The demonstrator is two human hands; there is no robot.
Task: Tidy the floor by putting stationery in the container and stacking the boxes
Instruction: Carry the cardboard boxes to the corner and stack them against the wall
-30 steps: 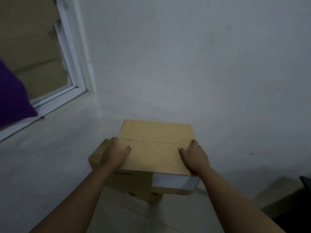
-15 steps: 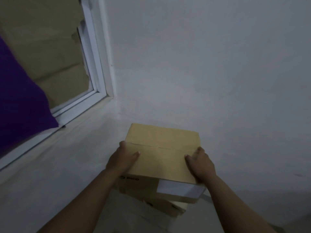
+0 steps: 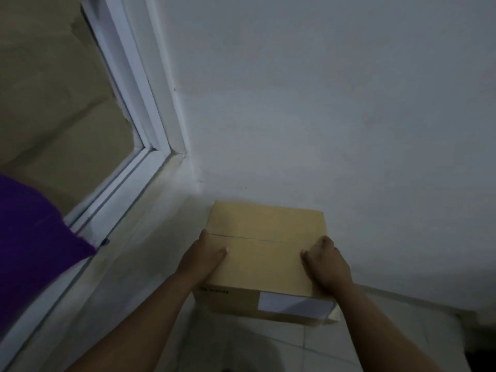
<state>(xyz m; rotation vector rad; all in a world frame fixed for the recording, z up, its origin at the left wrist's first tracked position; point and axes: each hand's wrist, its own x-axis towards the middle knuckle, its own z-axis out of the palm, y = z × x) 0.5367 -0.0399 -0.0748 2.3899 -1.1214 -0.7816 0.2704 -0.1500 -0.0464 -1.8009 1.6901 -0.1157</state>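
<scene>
A brown cardboard box [image 3: 264, 253] with a white label on its near side sits in the corner by the white wall. My left hand [image 3: 202, 260] grips its left edge, thumb lying on the top flap. My right hand [image 3: 326, 264] grips the right edge, thumb on top as well. The box beneath it is hidden from this angle. No stationery or container is in view.
A white window frame [image 3: 134, 124] with brown covering runs along the left wall above a ledge. Purple fabric [image 3: 29, 242] hangs at the far left. White floor tiles [image 3: 241, 342] lie under my arms, and a dark object edge shows at the lower right.
The top box has slid over the lower box, which showed beneath it earlier and is now covered. The view has swung left and closer to the corner.
</scene>
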